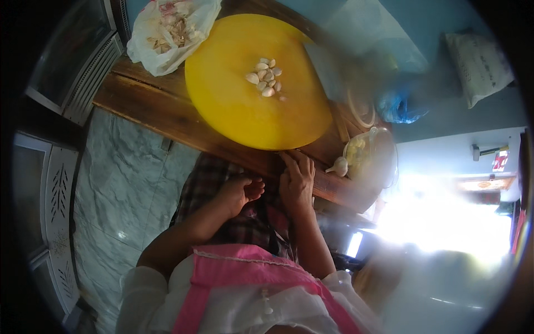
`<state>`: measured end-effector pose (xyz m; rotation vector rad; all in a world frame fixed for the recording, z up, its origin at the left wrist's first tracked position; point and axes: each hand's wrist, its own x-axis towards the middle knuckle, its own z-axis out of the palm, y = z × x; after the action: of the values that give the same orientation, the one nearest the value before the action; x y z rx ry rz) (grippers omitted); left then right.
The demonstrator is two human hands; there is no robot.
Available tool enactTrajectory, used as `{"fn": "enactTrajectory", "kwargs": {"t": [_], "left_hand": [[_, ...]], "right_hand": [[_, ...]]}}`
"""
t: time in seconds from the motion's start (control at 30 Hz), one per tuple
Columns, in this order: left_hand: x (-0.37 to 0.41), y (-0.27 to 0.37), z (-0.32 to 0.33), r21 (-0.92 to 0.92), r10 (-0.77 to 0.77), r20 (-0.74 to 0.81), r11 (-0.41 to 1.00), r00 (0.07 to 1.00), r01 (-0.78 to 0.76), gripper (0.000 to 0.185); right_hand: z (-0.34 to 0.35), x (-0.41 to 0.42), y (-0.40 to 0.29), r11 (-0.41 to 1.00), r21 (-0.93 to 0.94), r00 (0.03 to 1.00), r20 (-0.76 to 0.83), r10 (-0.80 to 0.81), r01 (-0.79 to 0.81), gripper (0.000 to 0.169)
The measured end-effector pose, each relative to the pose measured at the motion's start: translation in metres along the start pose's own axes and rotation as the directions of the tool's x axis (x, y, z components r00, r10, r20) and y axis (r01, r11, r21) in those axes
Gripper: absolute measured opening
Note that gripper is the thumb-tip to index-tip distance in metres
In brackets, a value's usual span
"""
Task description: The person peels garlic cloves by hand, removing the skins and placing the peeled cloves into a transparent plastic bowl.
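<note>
My left hand [245,193] is in front of the wooden table, half curled with its palm partly turned up; nothing shows in it. My right hand [298,173] rests at the table's front edge, just below the round yellow board [225,104], its fingers bent and slightly apart, with no object visible in them. Several unpeeled garlic cloves [262,75] lie heaped near the board's middle. Right of my right hand, a whole garlic bulb [340,167] stands against a clear plastic tub [362,160] holding pale yellow pieces, perhaps peeled cloves.
On the wooden table [146,100], a white plastic bag [158,62] of garlic skins overlaps the board's upper left edge. A clear round lid [361,104] and a blue plastic bag [400,104] are at the right. Glare and blur cover the right side.
</note>
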<state>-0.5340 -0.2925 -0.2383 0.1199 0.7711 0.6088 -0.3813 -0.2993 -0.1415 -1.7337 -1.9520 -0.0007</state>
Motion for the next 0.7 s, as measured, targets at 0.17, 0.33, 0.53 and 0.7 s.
{"fn": "enactTrajectory", "kwargs": {"t": [0.17,0.33,0.53,0.7], "left_hand": [[0.004,-0.007,-0.001,-0.049,-0.027,-0.003,0.998,1.000,0.027,0.022],[0.029,-0.019,-0.009,-0.132,-0.020,0.046,0.991,0.999,0.026,0.022],[0.035,-0.015,0.008,-0.100,-0.062,0.053,0.993,0.997,0.067,0.021],[0.050,-0.018,0.015,-0.134,-0.122,0.138,0.981,0.983,0.141,0.025]], "right_hand": [[0.004,0.003,-0.009,0.989,-0.143,0.999,0.033,-0.024,0.028,0.041],[0.008,0.010,-0.012,0.983,-0.178,0.998,0.052,-0.031,0.039,0.033],[-0.006,-0.006,0.007,0.998,0.059,0.998,0.045,-0.041,0.038,0.023],[-0.001,-0.016,0.039,0.833,0.537,0.977,-0.069,0.202,-0.134,0.025]]}}
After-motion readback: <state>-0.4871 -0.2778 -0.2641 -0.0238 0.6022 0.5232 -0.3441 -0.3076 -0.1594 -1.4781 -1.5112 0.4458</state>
